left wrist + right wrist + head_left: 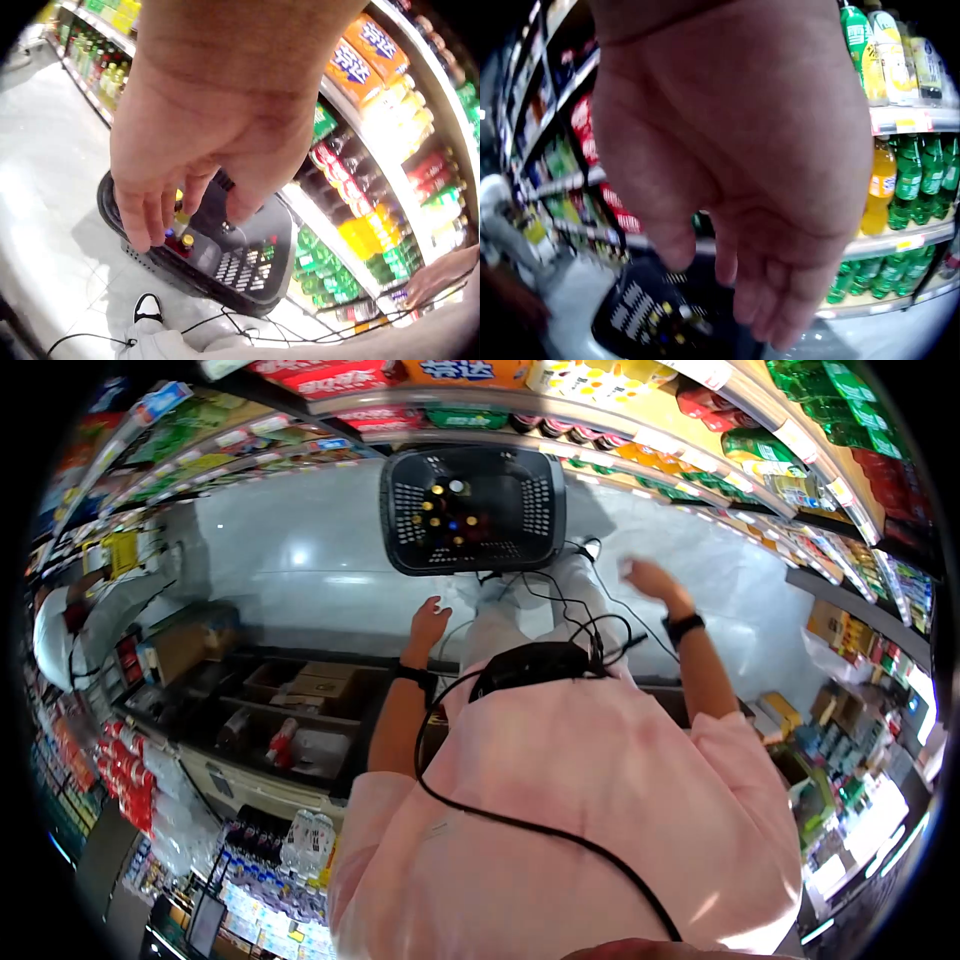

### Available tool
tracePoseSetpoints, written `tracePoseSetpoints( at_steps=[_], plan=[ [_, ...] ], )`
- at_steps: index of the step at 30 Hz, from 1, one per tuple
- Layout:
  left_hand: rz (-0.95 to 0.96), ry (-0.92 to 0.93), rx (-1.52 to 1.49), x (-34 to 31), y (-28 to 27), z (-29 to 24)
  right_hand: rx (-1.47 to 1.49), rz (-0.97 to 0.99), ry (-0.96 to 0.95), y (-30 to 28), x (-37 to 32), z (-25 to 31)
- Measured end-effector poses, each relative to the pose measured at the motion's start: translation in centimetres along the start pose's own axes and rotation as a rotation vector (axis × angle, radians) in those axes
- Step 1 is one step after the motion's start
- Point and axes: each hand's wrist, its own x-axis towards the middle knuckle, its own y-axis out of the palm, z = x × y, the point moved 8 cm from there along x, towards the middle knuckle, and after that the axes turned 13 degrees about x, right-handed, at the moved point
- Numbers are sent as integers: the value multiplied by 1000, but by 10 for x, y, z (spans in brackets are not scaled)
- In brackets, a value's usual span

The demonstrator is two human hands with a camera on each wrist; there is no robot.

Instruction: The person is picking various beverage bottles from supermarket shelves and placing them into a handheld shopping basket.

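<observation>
A black shopping basket with slotted walls stands on the floor in front of the person's feet. Inside it, several bottles show mostly yellow caps, and one cap is white. My left hand hangs to the near left of the basket, fingers loosely bent and holding nothing; in the left wrist view this hand overlaps the basket. To the basket's right, my right hand is slightly blurred and holds nothing. Its fingers extend downward, loosely spread, in the right wrist view.
Shelves of drinks line the far side, with green bottles and orange cartons. Black cables hang from a waist pouch by the legs. Behind on the left is a dark bin with cardboard boxes. Another person is at far left.
</observation>
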Motion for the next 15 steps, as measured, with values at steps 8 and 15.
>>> tracePoseSetpoints(
  at_steps=[8, 15],
  plan=[
    [-66, 272, 233, 214, 48, -55, 3, -94, 340, 203, -154, -57],
    [-195, 126, 360, 398, 89, -54, -71, 60, 590, 220, -149, -42]
  ],
)
